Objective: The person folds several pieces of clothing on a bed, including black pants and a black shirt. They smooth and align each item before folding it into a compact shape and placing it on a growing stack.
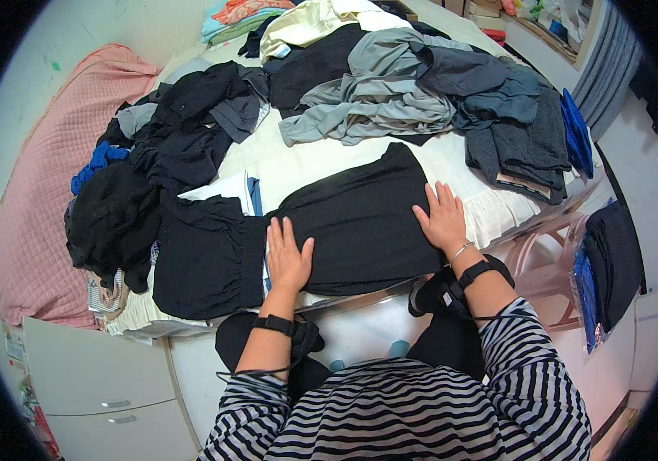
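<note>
A length of black fabric [363,230] lies spread near the front edge of the bed, under both palms. Flat on its left end rests my left hand [289,256], thumb out and nothing gripped. My right hand [441,219] presses on the right end, fingers extended, with a bracelet at the wrist. Beside my left hand is a black garment part with a gathered elastic band [253,262]; whether it is one piece with the spread fabric I cannot tell. White and blue cloth [255,196] shows behind that part.
Dark clothes [190,115] are heaped at left, grey clothes [380,106] at the back. Folded dark grey garments [527,144] are stacked at right. A pink plastic stool [542,248] carries bagged clothing [611,259]. A pink quilted cover [69,173] and a white cabinet [98,369] stand left.
</note>
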`<state>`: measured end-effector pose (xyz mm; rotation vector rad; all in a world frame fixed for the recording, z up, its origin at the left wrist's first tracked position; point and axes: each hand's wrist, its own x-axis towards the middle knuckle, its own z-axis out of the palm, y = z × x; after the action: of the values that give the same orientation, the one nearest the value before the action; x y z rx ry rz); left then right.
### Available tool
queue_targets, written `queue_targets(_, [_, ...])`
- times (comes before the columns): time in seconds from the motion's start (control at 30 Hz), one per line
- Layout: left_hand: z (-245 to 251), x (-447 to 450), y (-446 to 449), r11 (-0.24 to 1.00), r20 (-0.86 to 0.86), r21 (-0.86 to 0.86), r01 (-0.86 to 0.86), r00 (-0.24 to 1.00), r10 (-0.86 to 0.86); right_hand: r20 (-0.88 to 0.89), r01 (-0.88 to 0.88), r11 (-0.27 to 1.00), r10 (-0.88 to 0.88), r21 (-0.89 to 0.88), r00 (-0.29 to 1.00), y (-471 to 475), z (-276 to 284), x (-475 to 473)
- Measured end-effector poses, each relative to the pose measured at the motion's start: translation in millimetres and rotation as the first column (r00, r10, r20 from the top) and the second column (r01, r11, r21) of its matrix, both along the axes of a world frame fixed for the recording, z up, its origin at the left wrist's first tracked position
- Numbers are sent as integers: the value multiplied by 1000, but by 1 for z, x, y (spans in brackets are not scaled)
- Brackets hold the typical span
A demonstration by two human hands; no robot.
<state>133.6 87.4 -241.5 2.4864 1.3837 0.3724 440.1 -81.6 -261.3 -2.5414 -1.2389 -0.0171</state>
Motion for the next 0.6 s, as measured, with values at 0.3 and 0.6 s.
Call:
queue_targets(0.3, [6, -34, -21, 954, 209, -198, -224, 941, 265, 30, -300, 901, 306, 315, 951, 12, 25, -89])
queue_targets(0.6, [14, -33, 9, 787, 292, -565, -248, 832, 471, -73, -647, 728, 675, 228, 734, 7, 33, -173])
